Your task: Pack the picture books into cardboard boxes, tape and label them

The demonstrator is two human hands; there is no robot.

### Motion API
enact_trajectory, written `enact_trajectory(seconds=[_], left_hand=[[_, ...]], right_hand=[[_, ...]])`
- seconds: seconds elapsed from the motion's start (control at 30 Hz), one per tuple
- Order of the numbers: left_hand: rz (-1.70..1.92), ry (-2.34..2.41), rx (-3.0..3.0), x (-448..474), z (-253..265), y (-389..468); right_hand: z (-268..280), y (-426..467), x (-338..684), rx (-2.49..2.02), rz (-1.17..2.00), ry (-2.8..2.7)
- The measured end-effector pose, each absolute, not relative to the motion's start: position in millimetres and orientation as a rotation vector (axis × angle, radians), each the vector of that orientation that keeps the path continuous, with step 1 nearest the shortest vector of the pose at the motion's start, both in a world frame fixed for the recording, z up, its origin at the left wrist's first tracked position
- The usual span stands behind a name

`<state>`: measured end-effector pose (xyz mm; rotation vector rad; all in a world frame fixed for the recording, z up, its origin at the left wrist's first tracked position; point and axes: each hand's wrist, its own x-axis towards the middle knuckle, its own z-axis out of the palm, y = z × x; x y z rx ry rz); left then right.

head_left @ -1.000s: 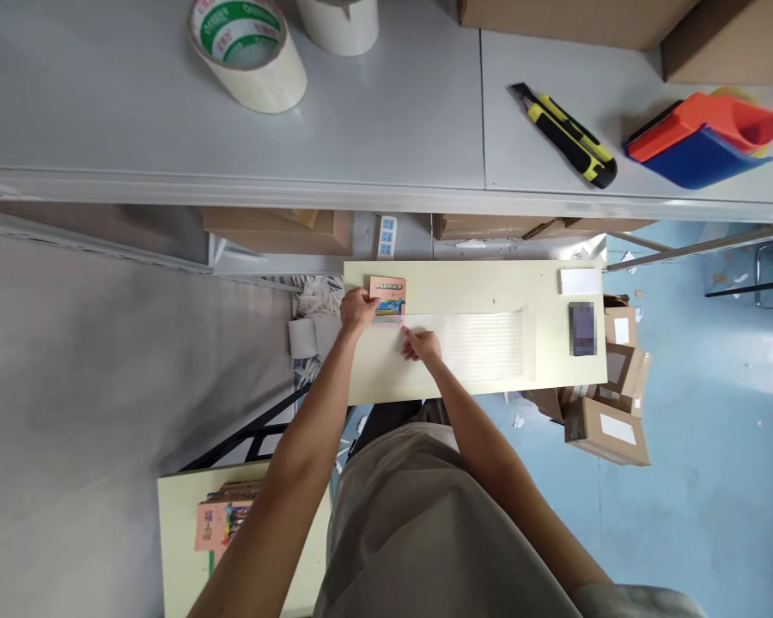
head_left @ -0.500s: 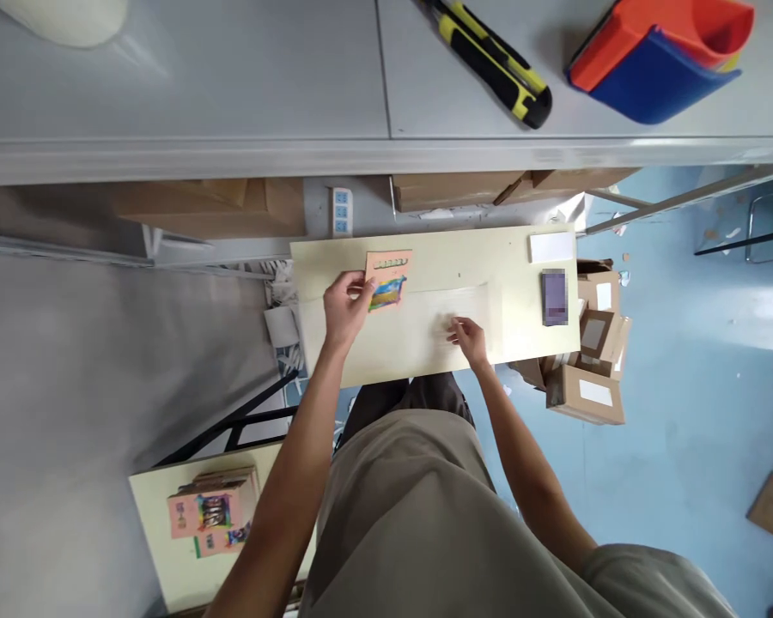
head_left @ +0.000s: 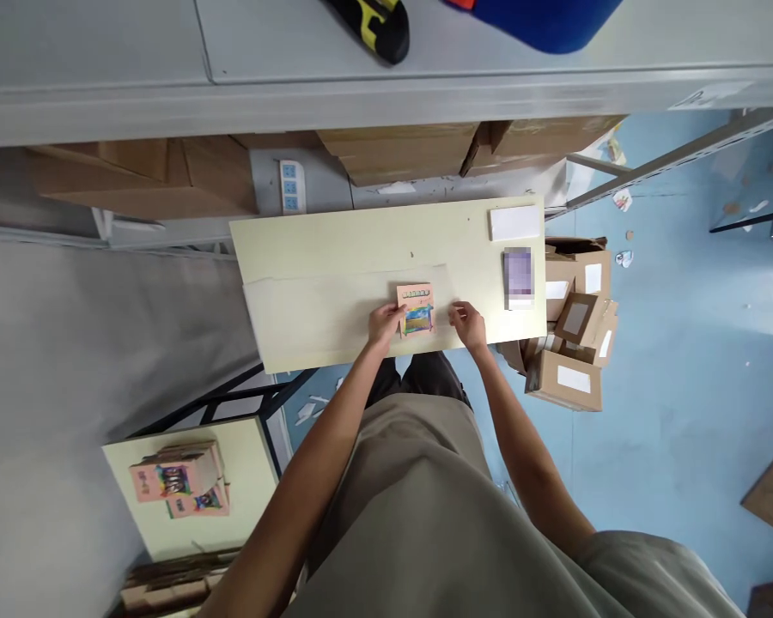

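Note:
My left hand (head_left: 385, 324) grips the left edge of a pink booklet (head_left: 416, 310) with a colourful picture on its cover. The booklet is over a thin, see-through plastic film (head_left: 322, 313) spread along the near side of the cream table (head_left: 354, 232). To the booklet's right, my right hand (head_left: 467, 325) has its fingers pinched together at the right end of the film. The film between those fingertips is hard to make out.
A white box (head_left: 514, 223) and a blurred purple item (head_left: 519, 276) lie at the table's right end. Cardboard boxes (head_left: 565, 382) are heaped beyond it. Pink booklets (head_left: 173, 481) are stacked on a lower-left table. A shelf (head_left: 283, 103) with a utility knife (head_left: 383, 30) runs across the top.
My left hand has brought the booklet right and nearer my body, beside the right hand. The right hand stays around the film's right end. The head view has shifted.

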<state>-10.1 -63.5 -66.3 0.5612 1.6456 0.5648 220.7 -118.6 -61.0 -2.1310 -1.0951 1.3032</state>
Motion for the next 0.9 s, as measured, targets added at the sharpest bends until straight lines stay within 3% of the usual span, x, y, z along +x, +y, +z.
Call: enact_trajectory(seconds=[0.23,0.47,0.9], left_hand=[[0.602,1.803,0.612,-6,-73,-65],[0.666,1.794,0.614,-10,-81,-64],[0.751,1.941,0.892,-13,-89,-74]], right_hand=[[-59,-123,236,-2.346,0.984,-1.219],[-62,-127,239,-2.2,1.205,-1.448],[-31,-103,186,-1.837,1.215,-1.788]])
